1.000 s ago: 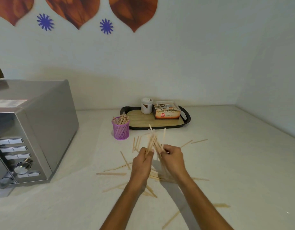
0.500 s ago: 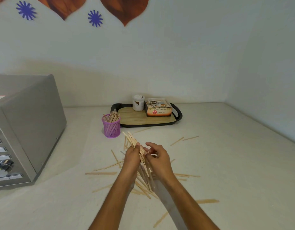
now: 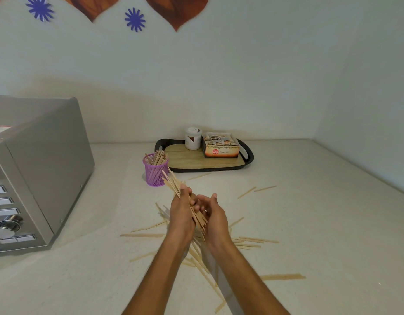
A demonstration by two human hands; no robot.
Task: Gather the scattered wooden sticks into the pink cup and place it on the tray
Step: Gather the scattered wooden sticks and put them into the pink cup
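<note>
A bundle of wooden sticks point(image 3: 173, 183) slants up and to the left, gripped in my left hand point(image 3: 181, 215). My right hand point(image 3: 213, 214) is cupped against the bundle's lower part from the right, fingers spread and touching it. The pink mesh cup point(image 3: 155, 172) stands on the counter just beyond the bundle's tip, with several sticks in it. Behind it lies the black-rimmed wooden tray point(image 3: 196, 163). Several loose sticks point(image 3: 253, 241) lie scattered on the counter below and around my hands.
A silver microwave point(image 3: 35, 169) fills the left side. On the tray stand a white jar point(image 3: 193, 138) and an orange box of sachets point(image 3: 220, 146). Two stray sticks point(image 3: 256, 190) lie to the right. Walls close the counter at the back and right.
The bundle has tilted from upright to slanting left towards the cup. Both hands have closed in around it and moved slightly forward.
</note>
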